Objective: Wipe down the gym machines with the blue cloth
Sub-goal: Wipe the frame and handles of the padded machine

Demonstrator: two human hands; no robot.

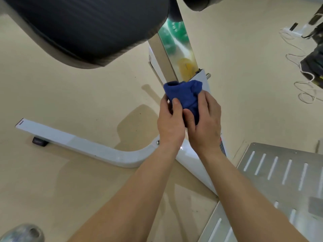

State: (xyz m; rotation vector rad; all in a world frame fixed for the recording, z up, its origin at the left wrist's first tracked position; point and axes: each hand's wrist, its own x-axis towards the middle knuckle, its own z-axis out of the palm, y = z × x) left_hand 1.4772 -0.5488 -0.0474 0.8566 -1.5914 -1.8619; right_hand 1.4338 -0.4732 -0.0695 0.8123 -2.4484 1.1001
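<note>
- While both hands gripped the blue cloth (185, 96), it sat bunched against the white frame (203, 80) of the gym machine, just below the chrome upright (164, 62).
- Left hand (170, 123): thumb on the front of the cloth, fingers curled round its left side.
- Right hand (205, 123): thumb on the cloth's lower part, fingers wrapped round its right side.
- Black padded seat (87, 28) hung up-left of the cloth, apart from it.
- White base leg (78, 142) ran left over the beige floor on a black foot (40, 141).
- Slotted metal footplate (279, 172) lay lower right; white cord (297, 55) looped on the floor upper right.
</note>
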